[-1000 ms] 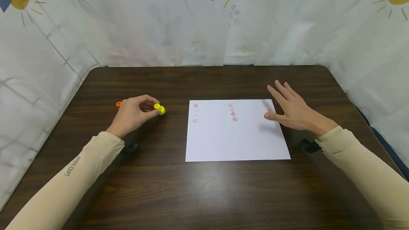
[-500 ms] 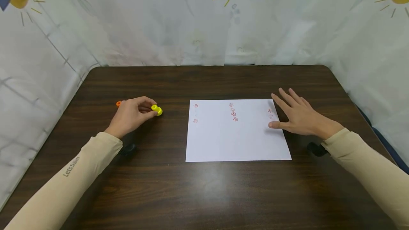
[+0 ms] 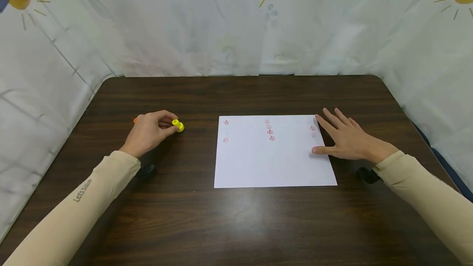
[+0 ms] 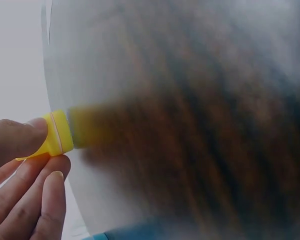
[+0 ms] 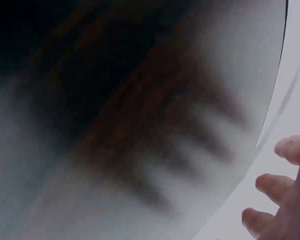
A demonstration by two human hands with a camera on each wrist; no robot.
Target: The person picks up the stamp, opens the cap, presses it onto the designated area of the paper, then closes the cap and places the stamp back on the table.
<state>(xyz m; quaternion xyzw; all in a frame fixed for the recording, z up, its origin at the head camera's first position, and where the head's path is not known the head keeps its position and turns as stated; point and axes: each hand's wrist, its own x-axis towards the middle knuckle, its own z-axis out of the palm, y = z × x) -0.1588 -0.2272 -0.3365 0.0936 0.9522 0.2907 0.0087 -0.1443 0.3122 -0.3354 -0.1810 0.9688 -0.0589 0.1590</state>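
Note:
My left hand point(image 3: 148, 132) pinches a small yellow stamp point(image 3: 178, 125) between thumb and fingers, left of the sheet. The left wrist view has the thumb on the near side of the yellow stamp point(image 4: 62, 132), with its flat end close to the table. A white sheet of paper point(image 3: 266, 165) bears several small red flower prints in three columns along its upper part. Over the paper's right edge my right hand point(image 3: 347, 139) spreads its fingers, thumb low over the sheet. Only some fingers point(image 5: 275, 189) show in the right wrist view.
A small orange piece point(image 3: 135, 120) sits behind the left hand, mostly hidden by it. The dark wooden table point(image 3: 236, 225) extends around the paper. White patterned curtains point(image 3: 177, 24) hang along its back and sides.
My left hand has drifted slightly left with the yellow stamp. My right hand has moved right and nearer me, uncovering the red prints by the sheet's right edge.

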